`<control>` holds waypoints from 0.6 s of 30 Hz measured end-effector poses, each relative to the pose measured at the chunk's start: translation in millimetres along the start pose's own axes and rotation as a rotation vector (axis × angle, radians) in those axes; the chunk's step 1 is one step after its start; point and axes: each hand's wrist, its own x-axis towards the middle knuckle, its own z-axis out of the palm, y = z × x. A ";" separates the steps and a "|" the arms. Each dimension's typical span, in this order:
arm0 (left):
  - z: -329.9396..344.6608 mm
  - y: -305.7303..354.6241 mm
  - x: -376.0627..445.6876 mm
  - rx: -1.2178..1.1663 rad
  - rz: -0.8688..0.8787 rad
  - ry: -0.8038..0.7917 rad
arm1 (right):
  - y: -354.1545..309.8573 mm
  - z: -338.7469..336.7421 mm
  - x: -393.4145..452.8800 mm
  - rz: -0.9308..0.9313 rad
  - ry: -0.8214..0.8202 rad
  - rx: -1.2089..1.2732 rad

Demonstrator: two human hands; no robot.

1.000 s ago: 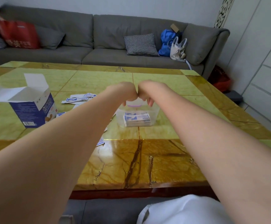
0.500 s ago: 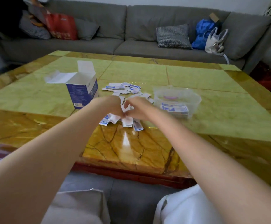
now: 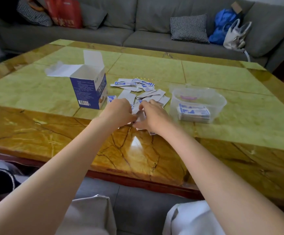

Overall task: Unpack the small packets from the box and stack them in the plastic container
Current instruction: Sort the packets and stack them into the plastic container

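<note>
An open blue and white box [image 3: 90, 89] stands upright on the table [image 3: 36, 119]. Several small white and blue packets [image 3: 141, 89] lie scattered to its right. Further right stands a clear plastic container [image 3: 221, 100] with a stack of packets [image 3: 194, 113] inside. My left hand [image 3: 120, 111] and my right hand [image 3: 153, 117] meet at the near end of the scatter, fingers closed on some packets between them. The hands cover most of what they grip.
The table has a green and amber marble top with a dark red front edge [image 3: 138, 182]. A grey sofa [image 3: 138, 31] runs behind it, with a checked cushion [image 3: 188, 28], a red bag [image 3: 65, 12], a blue bag [image 3: 222, 26] and a white bag [image 3: 234, 36].
A second ago both hands were over the container; they came back left to the loose packets and are now gathering some. The view swung left and down.
</note>
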 end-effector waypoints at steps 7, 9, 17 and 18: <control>-7.7 -8.1 -8.9 -0.272 -0.001 -0.010 | 7.7 -5.8 -6.6 0.055 0.106 0.227; -6.5 -8.5 -10.0 -0.319 -0.016 -0.030 | 6.0 -3.1 -6.4 0.105 0.084 0.344; -10.6 -13.0 -13.1 -0.624 -0.157 0.074 | 3.1 -17.2 0.1 0.041 0.359 0.440; -11.1 -12.5 -13.8 -0.690 -0.171 0.041 | 0.6 -16.1 -1.8 -0.044 0.344 0.397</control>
